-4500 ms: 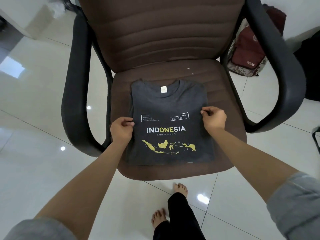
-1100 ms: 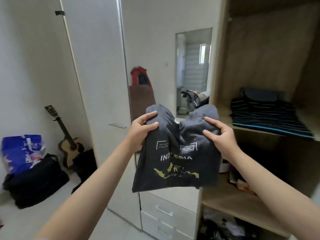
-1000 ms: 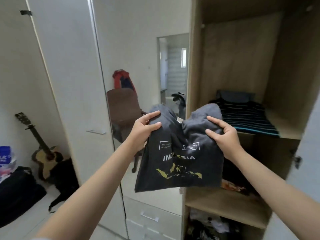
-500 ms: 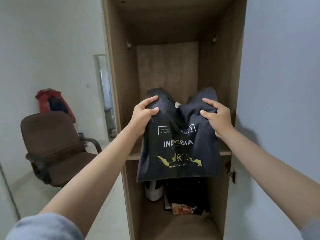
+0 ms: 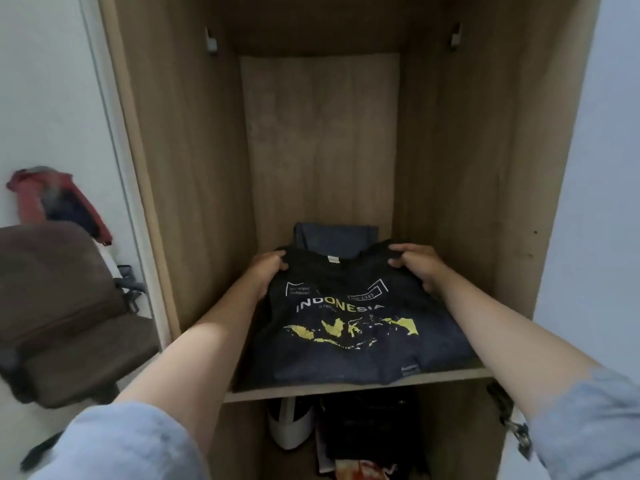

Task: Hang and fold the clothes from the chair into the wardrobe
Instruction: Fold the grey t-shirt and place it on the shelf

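Observation:
A folded dark grey T-shirt (image 5: 349, 344) printed with "INDONESIA" and a yellow map lies flat on the wooden wardrobe shelf (image 5: 346, 388). My left hand (image 5: 266, 275) grips its far left corner near the collar. My right hand (image 5: 417, 266) grips the far right corner. Behind the shirt, at the back of the shelf, sits another folded blue-grey garment (image 5: 334, 239). The brown office chair (image 5: 65, 306) stands at the left with no clothes on its visible seat.
The wardrobe compartment (image 5: 322, 140) is tall, with wooden side walls close to both arms. Below the shelf lie dark clothes (image 5: 370, 427) and a white object (image 5: 289, 427). A red bag (image 5: 52, 199) hangs behind the chair. A white door (image 5: 595, 168) stands at right.
I carried the folded shirt from the chair to the wardrobe. Half a second ago it hung in front of the compartment; now it lies flat on the shelf with both hands on its far corners.

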Action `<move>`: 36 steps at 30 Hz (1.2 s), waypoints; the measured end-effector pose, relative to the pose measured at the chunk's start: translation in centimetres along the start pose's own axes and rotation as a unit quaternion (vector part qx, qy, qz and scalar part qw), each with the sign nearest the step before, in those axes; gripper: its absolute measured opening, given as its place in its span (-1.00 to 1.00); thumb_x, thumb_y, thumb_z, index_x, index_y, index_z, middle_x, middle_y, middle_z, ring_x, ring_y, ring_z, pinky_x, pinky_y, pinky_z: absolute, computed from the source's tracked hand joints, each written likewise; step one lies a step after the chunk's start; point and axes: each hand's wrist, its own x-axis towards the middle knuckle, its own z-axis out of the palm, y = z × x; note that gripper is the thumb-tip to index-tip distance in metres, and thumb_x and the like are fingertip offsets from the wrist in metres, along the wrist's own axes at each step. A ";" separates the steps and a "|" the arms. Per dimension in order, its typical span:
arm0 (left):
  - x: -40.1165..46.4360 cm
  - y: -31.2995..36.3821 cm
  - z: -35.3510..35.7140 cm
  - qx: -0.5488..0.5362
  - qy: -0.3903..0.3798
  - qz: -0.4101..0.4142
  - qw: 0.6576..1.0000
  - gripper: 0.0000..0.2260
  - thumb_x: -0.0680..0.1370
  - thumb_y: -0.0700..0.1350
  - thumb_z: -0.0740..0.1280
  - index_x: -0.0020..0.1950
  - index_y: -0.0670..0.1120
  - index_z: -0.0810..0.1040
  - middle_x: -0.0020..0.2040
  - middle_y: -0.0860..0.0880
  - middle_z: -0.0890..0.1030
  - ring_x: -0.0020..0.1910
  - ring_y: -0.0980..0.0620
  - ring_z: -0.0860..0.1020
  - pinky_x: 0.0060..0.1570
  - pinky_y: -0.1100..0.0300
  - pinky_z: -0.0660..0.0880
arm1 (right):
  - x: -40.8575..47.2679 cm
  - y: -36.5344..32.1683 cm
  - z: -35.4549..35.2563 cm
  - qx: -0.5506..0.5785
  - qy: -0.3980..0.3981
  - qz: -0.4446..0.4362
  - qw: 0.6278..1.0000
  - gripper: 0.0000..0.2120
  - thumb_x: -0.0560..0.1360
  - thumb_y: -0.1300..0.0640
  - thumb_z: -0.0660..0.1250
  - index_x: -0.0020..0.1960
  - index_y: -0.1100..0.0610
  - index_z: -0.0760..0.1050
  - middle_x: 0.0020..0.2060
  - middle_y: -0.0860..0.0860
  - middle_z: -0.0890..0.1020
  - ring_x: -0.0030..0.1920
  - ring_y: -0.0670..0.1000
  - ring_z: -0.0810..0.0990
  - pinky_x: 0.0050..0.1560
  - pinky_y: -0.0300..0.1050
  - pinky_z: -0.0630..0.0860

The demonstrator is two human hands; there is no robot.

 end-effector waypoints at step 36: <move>-13.7 -3.5 -0.9 0.197 0.066 0.080 0.975 -0.52 0.55 -0.02 0.34 0.43 -0.08 0.31 0.37 -0.07 0.43 0.30 -0.11 0.43 0.06 0.21 0.35 | -10.6 1.1 -5.1 -0.266 -0.110 -0.040 0.957 -0.36 0.53 -0.02 0.34 0.52 0.07 0.17 0.46 0.04 0.30 0.41 0.08 0.33 0.23 -0.17 0.34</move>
